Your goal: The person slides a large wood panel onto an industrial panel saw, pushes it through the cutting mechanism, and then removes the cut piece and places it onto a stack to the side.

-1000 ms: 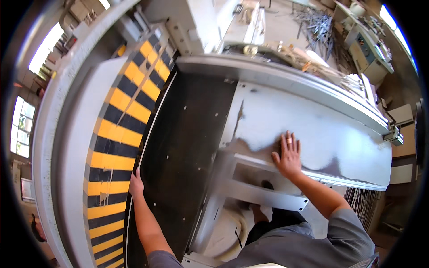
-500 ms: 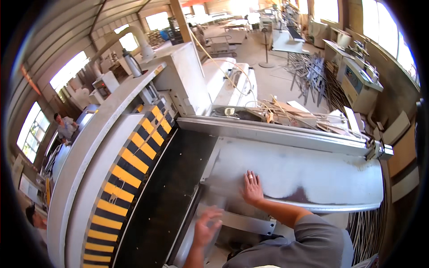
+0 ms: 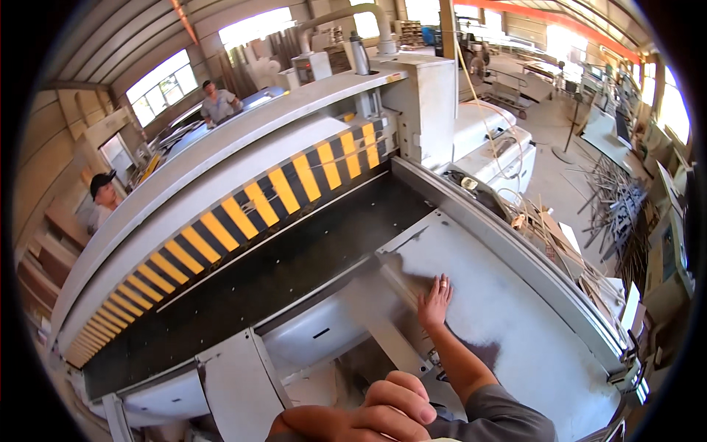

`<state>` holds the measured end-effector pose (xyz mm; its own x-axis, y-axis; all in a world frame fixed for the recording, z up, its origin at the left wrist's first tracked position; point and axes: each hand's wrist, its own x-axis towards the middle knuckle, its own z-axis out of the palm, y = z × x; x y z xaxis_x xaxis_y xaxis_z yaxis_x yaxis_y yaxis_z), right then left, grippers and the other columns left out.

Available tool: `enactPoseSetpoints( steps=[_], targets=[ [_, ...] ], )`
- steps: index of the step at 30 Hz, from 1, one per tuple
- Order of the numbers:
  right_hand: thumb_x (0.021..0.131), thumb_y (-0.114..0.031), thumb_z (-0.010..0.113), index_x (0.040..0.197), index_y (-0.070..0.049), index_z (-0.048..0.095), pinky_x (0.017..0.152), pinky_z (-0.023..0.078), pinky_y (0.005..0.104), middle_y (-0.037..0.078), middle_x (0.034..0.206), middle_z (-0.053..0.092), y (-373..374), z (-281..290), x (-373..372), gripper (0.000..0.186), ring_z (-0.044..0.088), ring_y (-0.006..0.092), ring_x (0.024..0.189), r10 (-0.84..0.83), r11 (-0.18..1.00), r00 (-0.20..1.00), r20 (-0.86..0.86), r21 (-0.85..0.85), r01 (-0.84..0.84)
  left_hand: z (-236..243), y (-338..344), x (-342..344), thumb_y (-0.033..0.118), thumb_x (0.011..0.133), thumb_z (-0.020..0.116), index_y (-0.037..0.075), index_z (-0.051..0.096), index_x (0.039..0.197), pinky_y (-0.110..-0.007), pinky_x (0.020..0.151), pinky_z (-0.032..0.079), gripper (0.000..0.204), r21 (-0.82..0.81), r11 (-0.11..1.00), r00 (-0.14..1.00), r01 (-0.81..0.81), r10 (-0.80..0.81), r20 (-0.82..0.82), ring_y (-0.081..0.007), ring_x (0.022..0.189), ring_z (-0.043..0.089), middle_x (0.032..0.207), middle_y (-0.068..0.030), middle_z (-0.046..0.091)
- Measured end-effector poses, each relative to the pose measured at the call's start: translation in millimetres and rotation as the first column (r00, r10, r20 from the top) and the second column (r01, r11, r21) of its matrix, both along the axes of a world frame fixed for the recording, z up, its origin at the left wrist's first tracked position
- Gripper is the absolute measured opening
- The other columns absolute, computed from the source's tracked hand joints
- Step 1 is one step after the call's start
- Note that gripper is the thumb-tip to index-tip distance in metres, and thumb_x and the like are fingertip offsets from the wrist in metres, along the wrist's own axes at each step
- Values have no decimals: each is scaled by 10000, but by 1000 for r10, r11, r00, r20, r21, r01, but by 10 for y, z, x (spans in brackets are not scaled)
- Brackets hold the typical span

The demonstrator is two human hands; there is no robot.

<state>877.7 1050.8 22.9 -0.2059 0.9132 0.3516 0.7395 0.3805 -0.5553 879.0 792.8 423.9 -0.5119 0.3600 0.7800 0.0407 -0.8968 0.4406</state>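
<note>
My right hand (image 3: 435, 300) lies flat on the near-left edge of a grey metal side table (image 3: 515, 317), fingers stretched out, a ring on one of them. Bent across my body at the bottom, my left hand (image 3: 394, 409) is raised close to the camera with its fingers curled in. No object shows in it, and its palm is turned from view. Ahead of both hands stretches a big machine with a black bed (image 3: 294, 269) and a yellow-and-black striped beam (image 3: 254, 206). Worn dark patches mark the side table near my right hand.
A metal fence (image 3: 508, 243) runs along the table's far side. Beyond it lie offcuts (image 3: 567, 258) and a heap of metal strips (image 3: 618, 210). Two people stand behind the machine: one in a dark cap (image 3: 103, 195), the other (image 3: 219, 103) farther back. Grey support plates (image 3: 239, 383) jut out below the bed.
My view has swung left, showing more of the machine's length. My left hand has come up toward me and its fingers have curled. My right hand stays on the side table.
</note>
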Motion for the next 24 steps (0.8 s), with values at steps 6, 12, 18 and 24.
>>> enactPoseSetpoints(
  steps=[6,12,18,24],
  targets=[
    [908,-192,668,1536,33,342,1267,155,555,252,1636,296,11,-40,130,742,244,415,1539,58,997,997,-50,53,-55,70,-91,-288,220,943,698,118,608,895,-441,850,495,144,18,991,966,-131,132,-221,-284,929,602,910,-84,675],
    [915,-198,657,1537,13,366,1261,179,539,227,1629,336,64,-69,49,718,270,394,1535,12,1000,1000,-20,23,-12,371,171,-696,215,922,752,94,651,901,-428,906,527,160,119,944,886,-306,329,-327,-277,931,628,918,-85,690],
    [920,-208,653,1537,12,375,1259,194,529,237,1620,351,59,-62,23,711,281,395,1531,26,999,1000,13,38,-27,479,-5,-603,270,920,715,119,685,779,-397,758,521,209,238,933,918,-271,325,-228,-233,838,641,906,-53,717],
    [920,-213,658,1539,9,376,1257,200,533,257,1619,348,41,-43,-11,716,287,408,1528,13,1000,1000,-7,16,-13,-307,-541,-156,201,940,639,121,706,813,-390,721,503,164,312,905,863,-288,387,-324,-222,828,670,979,-32,743]
  ],
)
